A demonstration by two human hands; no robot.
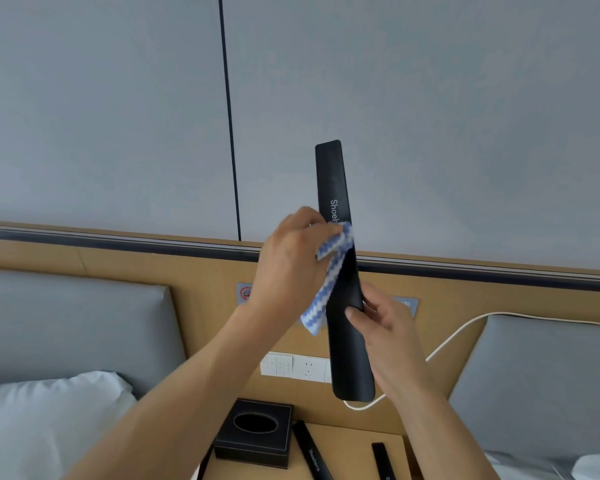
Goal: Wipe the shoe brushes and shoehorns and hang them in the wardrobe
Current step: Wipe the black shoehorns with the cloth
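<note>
Two bare forearms reach up from the bottom edge. Right hand (388, 327) has its grip clenched on a black shoehorn (343, 271), held upright before the grey wall. Left hand (291, 261) pinches a blue-and-white cloth (329, 275) against its shaft. Below, on the tabletop (347, 441), two more shoehorns (310, 452) lie beside a black tissue box (253, 433).

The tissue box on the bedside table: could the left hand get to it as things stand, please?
Probably not at once. The left hand is pressing the striped cloth to the raised shoehorn. The tissue box lies uncovered below that forearm, so it seems reachable once the cloth is released.
</note>
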